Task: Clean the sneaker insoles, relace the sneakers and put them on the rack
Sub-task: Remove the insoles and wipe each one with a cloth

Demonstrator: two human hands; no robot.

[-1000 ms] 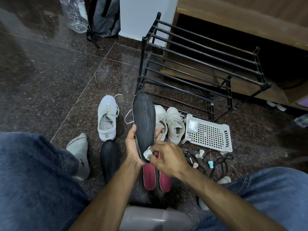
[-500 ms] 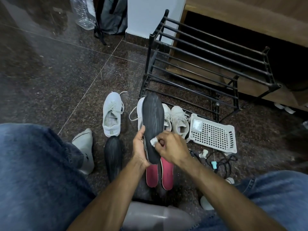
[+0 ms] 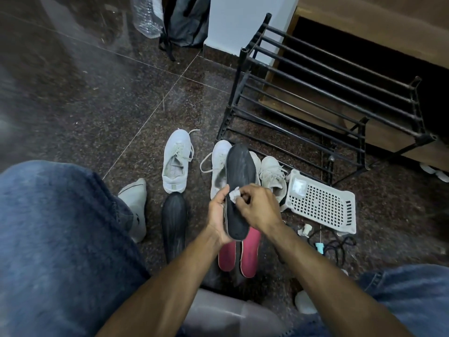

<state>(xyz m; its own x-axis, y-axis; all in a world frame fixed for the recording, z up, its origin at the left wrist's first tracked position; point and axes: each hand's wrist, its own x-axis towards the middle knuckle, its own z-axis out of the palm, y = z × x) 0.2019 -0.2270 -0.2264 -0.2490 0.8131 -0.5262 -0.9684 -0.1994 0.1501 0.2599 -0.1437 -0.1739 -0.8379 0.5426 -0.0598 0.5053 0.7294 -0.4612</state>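
Left hand: the left hand (image 3: 218, 216) curls around the heel half of a dark insole (image 3: 239, 190), thumb against its left edge, holding it up over the floor with the toe end pointing away from the person.
Right hand: the right hand (image 3: 256, 209) pinches a small white wipe (image 3: 234, 194) between thumb and fingertips and presses it onto the held insole's face, about midway along its length.
Second dark insole: a second dark insole (image 3: 174, 224) lies flat on the floor (image 3: 85, 113), left of the hands and just below the leftmost sneaker.
Pink insoles: two pink insoles (image 3: 239, 256) lie side by side on the floor under the held insole, partly hidden by it and by the right forearm.
Sneakers: a white sneaker (image 3: 177, 161) stands apart on the left with loose laces; another white sneaker (image 3: 220, 166) and a third sneaker (image 3: 273, 176) sit behind the held insole, close to the rack's foot.
Rack: a black metal shoe rack (image 3: 315, 93) stands beyond the sneakers, against a wooden unit.
Basket: a white perforated basket (image 3: 320, 203) lies on the floor to the right of the sneakers, with dark cords (image 3: 340, 246) and small pieces just below it.
Person: both knees in blue jeans frame the view; a foot in a grey sock (image 3: 136, 207) rests left of the floor insole.
Background: a clear plastic bottle (image 3: 148, 18) and a grey bag (image 3: 187, 20) stand at the far wall.
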